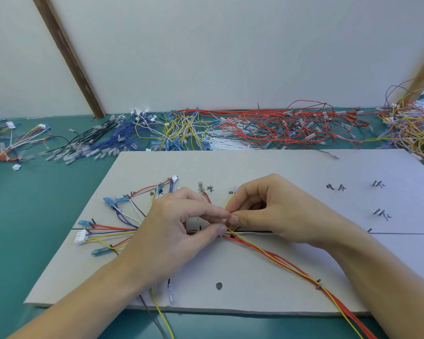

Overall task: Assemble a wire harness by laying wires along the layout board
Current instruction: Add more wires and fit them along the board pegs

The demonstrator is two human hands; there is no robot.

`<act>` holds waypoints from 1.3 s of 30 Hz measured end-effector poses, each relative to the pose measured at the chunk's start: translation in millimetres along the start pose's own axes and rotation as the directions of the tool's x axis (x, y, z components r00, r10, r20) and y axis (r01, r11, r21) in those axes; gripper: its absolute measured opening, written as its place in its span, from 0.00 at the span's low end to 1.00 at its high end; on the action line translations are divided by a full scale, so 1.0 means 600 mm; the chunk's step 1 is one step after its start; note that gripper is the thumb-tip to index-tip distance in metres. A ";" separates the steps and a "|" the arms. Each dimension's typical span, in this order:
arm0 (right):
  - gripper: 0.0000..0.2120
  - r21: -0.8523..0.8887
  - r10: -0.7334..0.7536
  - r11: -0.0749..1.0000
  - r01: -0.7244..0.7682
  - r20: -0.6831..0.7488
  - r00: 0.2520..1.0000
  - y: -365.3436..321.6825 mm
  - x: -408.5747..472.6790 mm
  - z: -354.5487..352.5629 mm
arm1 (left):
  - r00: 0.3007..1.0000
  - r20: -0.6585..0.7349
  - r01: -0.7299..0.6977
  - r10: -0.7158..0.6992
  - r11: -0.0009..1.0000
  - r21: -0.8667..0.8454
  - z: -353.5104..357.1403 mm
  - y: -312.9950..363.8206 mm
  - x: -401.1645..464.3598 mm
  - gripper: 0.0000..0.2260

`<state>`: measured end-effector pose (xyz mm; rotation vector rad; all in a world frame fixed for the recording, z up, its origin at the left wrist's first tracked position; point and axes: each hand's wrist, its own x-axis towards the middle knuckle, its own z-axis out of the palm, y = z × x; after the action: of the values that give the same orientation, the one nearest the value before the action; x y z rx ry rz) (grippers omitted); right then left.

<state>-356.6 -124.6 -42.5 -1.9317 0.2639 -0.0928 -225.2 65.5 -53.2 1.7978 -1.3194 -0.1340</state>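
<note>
Left hand (pixel 181 231) and right hand (pixel 262 211) are pinching the wires (pixel 267 253) together mid-board (pixel 255 165), gathering them along the line.

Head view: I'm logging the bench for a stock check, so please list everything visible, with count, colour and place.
layout board: one, pale grey, centre, on the table
table: one, teal
harness wires: several, red, yellow, purple, white, fanned left and trailing right on the board
white connector: one, board's left edge
blue terminals: several, wire ends at left
loose wires: many, red, yellow, blue, black, heaped along the wall
wooden struts: two, brown, against the wall
left hand: pinching wires at centre
right hand: pinching beside it
</note>
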 end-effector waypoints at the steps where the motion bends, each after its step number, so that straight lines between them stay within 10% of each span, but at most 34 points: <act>1: 0.02 -0.003 -0.002 1.000 0.002 0.002 1.000 0.000 0.000 0.000 | 1.000 0.001 0.002 -0.002 1.000 -0.003 0.000 0.001 0.000 0.13; 39: 0.04 -0.039 -0.009 0.999 0.008 -0.020 1.000 -0.001 0.000 0.006 | 0.999 0.020 -0.027 0.026 1.000 0.006 0.003 -0.004 -0.001 0.11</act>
<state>-356.0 -121.3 -43.0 -1.9711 0.2732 -0.1138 -224.8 65.0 -56.3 1.7876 -1.3587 -0.1339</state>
